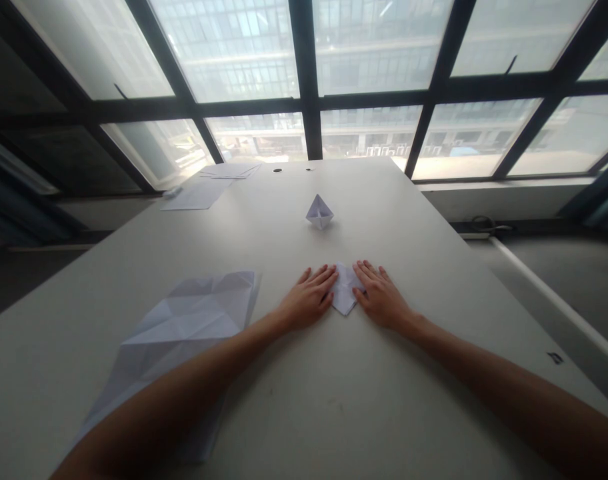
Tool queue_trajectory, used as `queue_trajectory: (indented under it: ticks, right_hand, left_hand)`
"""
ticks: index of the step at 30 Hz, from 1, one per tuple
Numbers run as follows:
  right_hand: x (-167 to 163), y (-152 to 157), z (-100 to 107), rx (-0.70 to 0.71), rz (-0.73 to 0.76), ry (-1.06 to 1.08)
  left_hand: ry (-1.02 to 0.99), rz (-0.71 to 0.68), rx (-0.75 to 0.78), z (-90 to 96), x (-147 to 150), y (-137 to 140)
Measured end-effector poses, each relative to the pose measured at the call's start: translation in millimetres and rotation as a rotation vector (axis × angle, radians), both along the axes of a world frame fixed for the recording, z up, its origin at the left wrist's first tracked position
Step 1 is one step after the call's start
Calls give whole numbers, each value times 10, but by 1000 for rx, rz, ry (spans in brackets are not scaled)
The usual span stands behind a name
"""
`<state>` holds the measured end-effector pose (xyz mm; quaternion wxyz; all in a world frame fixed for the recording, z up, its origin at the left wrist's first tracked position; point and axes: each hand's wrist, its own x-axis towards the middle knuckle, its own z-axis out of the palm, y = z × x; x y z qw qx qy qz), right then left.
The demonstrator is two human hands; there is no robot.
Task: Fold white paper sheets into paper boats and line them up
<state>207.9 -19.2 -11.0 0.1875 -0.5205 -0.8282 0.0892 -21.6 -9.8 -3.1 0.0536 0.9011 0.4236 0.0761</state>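
folded paper [345,291]: on the person's side of the paper boat [319,213] | left hand [311,298], right hand [383,293]: flat on it, fingers extended, grasping nothing | risk: uneven pressure could skew the folds

Small folded white paper [345,291], flat on the table [384,413], pointed corner nearest

My fingers [325,275] cover both sides of the folded paper [345,290]; my left forearm [184,383] hides part of the creased sheet [189,313]; the far building [249,60] blurs.
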Motion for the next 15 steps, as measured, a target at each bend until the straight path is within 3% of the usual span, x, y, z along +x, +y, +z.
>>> queue_trajectory:
  ticks: [3, 7, 11, 15]
  right_hand:
    - [15, 20, 28, 30, 15, 84]
    - [28, 9, 88, 67, 183, 170]
    - [15, -34, 114, 29, 374, 111]
    - [-4, -56, 105, 17, 360, 20]
  left_hand:
    - [-4, -2, -4, 14, 2, -7]
    - [-16, -6, -1, 23, 5, -14]
    - [-13, -4, 7, 12, 8, -14]
    - [-9, -1, 7, 8, 4, -13]
